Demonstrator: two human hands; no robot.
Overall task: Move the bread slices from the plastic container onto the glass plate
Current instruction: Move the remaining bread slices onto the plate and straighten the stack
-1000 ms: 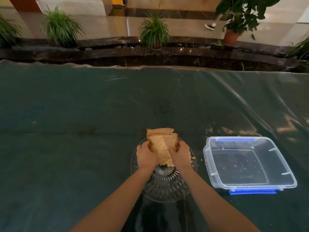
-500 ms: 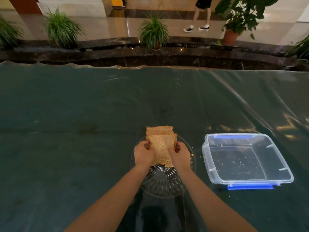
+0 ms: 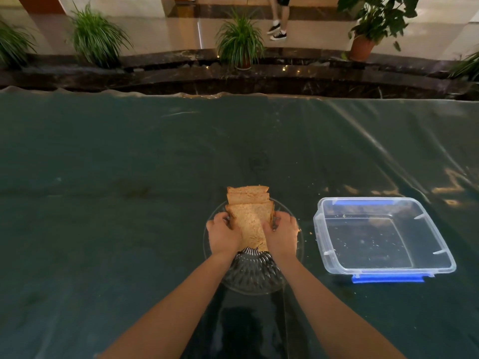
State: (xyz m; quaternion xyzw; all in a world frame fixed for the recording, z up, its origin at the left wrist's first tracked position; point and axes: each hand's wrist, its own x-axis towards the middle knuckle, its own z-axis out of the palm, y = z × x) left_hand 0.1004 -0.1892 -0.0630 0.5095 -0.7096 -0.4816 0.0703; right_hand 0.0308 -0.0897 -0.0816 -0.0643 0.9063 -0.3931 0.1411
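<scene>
We press both hands against a stack of brown, square-cut bread slices [image 3: 249, 218] over the round, ribbed clear glass plate [image 3: 255, 275]: our left hand [image 3: 223, 235] closes on the stack's left edge, our right hand [image 3: 282, 235] on its right edge, fingers curled round the crusts so the slices are clamped between the two palms. The stack sits directly between the hands, equally near to each, its long axis running away from us, the far slices fanning out past the plate's far rim. Whether the lowest slice already rests on the glass we cannot tell; the near edge looks to touch the ribbed centre. We judge the coming move to be a straight lowering and a sideways release of both hands.

The shallow rectangular clear plastic container [image 3: 383, 235] with a blue clip stands just to the right of the plate, holding only crumbs, so we reckon the transfer almost done.

Everything sits on a dark green table under a wrinkled transparent plastic sheet [image 3: 129, 203]. Beyond it runs a dark stone ledge with potted plants [image 3: 239, 38] and a polished floor, where a passer-by's legs [image 3: 278, 19] show.
</scene>
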